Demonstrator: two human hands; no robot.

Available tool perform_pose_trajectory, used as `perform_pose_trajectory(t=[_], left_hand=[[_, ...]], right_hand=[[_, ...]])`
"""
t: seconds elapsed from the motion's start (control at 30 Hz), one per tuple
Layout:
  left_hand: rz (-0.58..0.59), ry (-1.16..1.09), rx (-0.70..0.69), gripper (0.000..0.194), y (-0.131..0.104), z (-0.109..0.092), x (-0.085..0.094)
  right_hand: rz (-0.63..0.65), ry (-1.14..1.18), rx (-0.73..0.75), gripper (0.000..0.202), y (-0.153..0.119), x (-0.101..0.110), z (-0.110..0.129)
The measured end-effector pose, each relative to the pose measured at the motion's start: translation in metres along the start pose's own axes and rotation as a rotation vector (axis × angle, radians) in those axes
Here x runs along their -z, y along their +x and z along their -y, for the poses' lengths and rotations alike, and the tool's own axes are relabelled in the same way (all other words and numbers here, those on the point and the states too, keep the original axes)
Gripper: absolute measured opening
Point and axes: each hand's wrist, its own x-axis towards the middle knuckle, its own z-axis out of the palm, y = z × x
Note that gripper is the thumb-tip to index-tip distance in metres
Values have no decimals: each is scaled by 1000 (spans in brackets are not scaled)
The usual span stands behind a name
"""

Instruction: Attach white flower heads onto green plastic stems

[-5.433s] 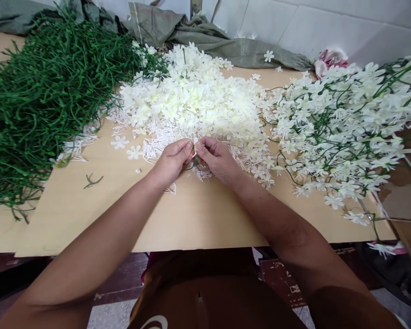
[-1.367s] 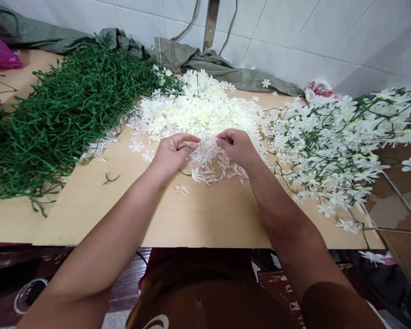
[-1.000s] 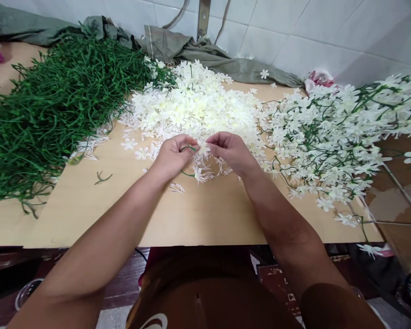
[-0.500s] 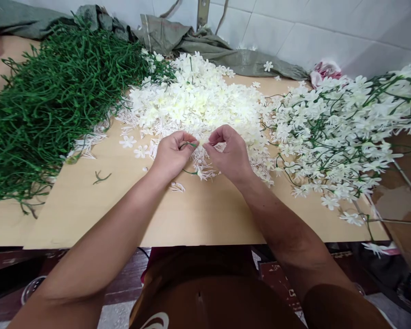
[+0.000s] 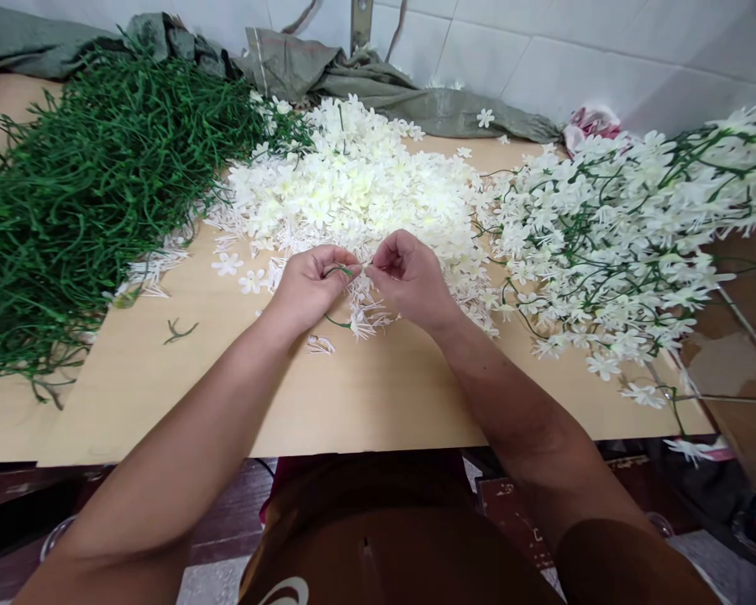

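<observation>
My left hand (image 5: 312,284) pinches a thin green stem (image 5: 338,270) in front of the heap of white flowers (image 5: 365,181). A lower branch of that stem ends in white stamens (image 5: 364,322) hanging below my fingers. Close beside it, almost fingertip to fingertip, my right hand (image 5: 409,276) is closed in a pinch; something small and pale shows between the two hands, too small to make out. Green stems (image 5: 119,168) are piled at the left, and stemmed white flowers (image 5: 605,244) lie in a heap at the right.
A loose green stem piece (image 5: 181,331) and a few white bits (image 5: 321,344) lie on the tan board (image 5: 365,403). Grey-green cloth (image 5: 441,109) runs along the tiled wall. At the right edge stands a brown box (image 5: 743,336).
The whole view has shifted slightly. My fingertips have come nearer each other, the right ones closing in on the left. The stem stays in my left hand.
</observation>
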Motion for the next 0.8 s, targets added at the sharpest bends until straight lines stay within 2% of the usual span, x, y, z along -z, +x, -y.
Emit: perform_pose_trajectory(t=[0.13, 0.3, 0.57, 0.8], left_hand=[[16, -29, -9, 9, 1, 0, 2], [30, -88, -9, 11, -1, -2, 2], [61, -44, -18, 11, -3, -3, 0], [48, -43, -25, 10, 2, 3, 1]], right_hand=[[32, 72, 15, 19, 2, 1, 0], [4, 135, -21, 19, 4, 2, -6], [63, 472, -217, 46, 9, 12, -15], [91, 454, -231, 54, 5, 3, -11]])
